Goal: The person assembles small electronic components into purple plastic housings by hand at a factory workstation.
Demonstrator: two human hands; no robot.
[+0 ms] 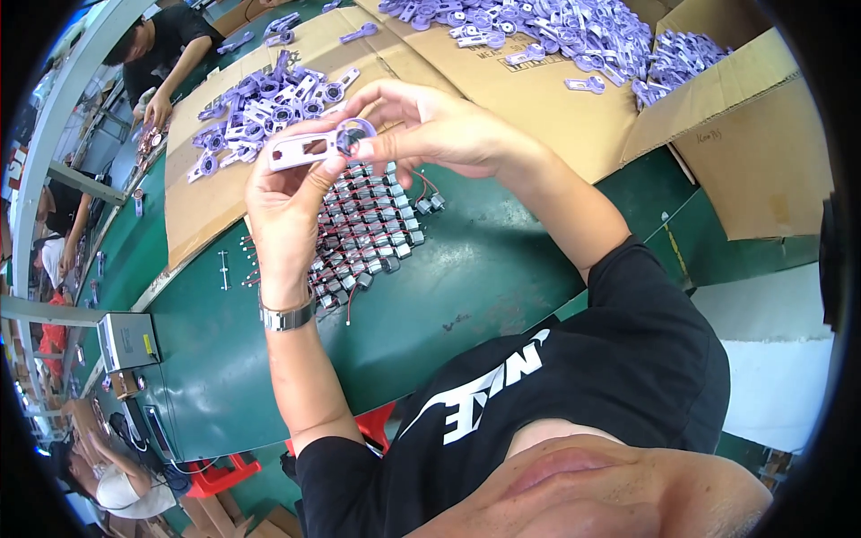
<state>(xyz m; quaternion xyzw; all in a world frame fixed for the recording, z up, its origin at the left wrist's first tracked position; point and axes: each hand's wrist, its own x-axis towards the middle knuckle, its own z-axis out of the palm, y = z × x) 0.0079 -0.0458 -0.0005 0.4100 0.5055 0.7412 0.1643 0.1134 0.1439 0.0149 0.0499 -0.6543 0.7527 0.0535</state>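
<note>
Left hand (285, 193) and right hand (439, 130) clamp a purple casing (293, 153) above the motors (387, 215); it seems midway; many motors remain; the far-left pile (269, 106) may be done, the far-right heap (565, 36) untouched.

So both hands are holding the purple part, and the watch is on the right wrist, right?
Not quite: the watch is on the left wrist, not the right, as the head view shows. The left hand and right hand do hold the purple part.

Left hand (285, 193) pinching, forearm (305, 377) upright; right hand (441, 130) close beside, fingers (384, 93) curled, thumb (387, 147) extended.
</note>
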